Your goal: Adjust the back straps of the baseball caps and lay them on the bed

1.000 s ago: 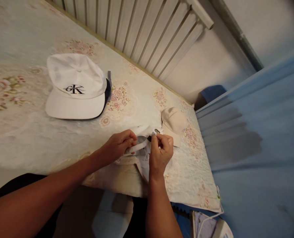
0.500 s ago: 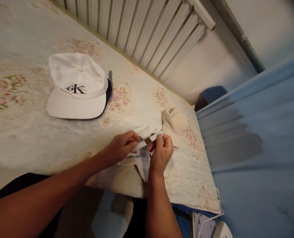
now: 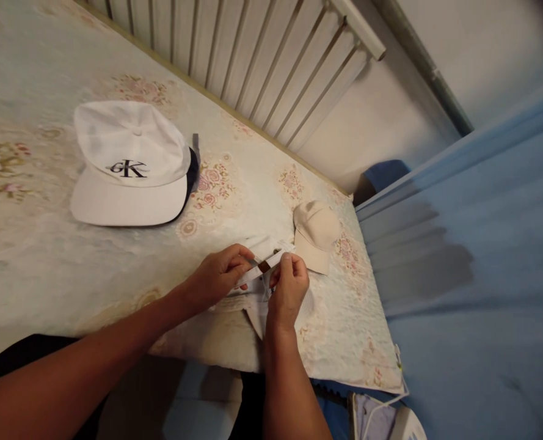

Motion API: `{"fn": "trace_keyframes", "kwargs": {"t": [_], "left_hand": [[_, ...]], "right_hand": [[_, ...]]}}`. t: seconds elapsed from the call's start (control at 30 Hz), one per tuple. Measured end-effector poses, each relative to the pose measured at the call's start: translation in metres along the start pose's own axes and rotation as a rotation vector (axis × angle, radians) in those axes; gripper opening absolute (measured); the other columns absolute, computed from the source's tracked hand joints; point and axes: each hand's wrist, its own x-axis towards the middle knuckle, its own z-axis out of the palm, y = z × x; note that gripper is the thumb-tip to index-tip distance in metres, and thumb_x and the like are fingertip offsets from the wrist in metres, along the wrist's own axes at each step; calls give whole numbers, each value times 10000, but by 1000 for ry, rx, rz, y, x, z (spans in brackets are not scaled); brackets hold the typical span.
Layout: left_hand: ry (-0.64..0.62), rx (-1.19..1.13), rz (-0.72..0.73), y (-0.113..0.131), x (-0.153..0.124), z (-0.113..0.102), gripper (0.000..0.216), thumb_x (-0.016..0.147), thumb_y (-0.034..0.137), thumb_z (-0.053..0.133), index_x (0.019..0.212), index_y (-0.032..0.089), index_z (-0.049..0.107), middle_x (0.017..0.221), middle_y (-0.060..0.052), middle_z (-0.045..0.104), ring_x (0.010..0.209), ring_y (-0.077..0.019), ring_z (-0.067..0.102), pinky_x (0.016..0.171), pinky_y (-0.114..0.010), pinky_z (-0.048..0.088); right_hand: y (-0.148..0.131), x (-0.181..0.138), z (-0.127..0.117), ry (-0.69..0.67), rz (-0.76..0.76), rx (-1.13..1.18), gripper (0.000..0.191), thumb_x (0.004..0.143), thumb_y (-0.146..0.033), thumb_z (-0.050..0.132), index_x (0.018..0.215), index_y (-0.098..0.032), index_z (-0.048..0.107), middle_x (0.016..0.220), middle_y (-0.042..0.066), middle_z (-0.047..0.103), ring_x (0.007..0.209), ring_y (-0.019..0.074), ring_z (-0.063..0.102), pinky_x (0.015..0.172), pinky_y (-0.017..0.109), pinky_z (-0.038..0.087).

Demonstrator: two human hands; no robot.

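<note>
Currently: strap (image 3: 275,259) held at two points

The strap belongs to the held cap (image 3: 244,302), a white one located at the near edge of the quilt (image 3: 28,263), directly beneath both hands and partly hidden by them.

Left hand (image 3: 226,270): closed in a pinch, thumb against fingers, gripping the strap toward its lower-left end.

Right hand (image 3: 291,278): closed in a pinch, gripping the strap toward its upper-right end, with a short length protruding past the fingertips.

Alignment: the long axis of the strap runs obliquely, rising from the left hand, away from the near edge, to the right hand. It appears nearly straight across the gap. A brown patch (image 3: 264,266) sits on this axis between the two grips, apart from the right thumb and slightly nearer the left fingertips. Whether the patch is a loop or a label cannot be determined.

Surroundings: the beige cap (image 3: 317,227) rests just beyond the right hand, brim toward the near edge. The lettered cap (image 3: 131,153) stands well apart, beyond the left hand and to its left. A slatted panel (image 3: 234,58) borders the far side of the quilt; a blue curtain (image 3: 482,256) hangs to the right.
</note>
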Motion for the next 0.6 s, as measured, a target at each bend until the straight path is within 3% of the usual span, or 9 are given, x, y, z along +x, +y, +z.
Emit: {"fn": "trace_keyframes", "kwargs": {"t": [0.23,0.43,0.6], "left_hand": [[-14,26,37,-7,3,-1,238,856,359,532,1019,187,558,753,17,655,646,-153,645,693,-331,553],[-19,27,14,-5,3,0,242,823,340,540,1011,189,533,824,-15,695,665,-175,663,695,-348,540],[-17,-17,-4,-4,4,1,223,806,335,545,980,196,527,758,14,668,647,-175,659,671,-336,535]], "right_hand": [[0,-1,1,-4,21,0,284,789,-390,620,965,-169,589,606,-51,563,522,115,541,504,233,464],[-5,-10,2,-72,-25,37,419,787,-402,622,1130,-164,580,724,-37,531,614,108,544,593,249,496],[-7,-23,7,-159,-12,65,645,748,-308,671,1337,-171,447,695,-77,440,605,81,485,599,215,448]]}}
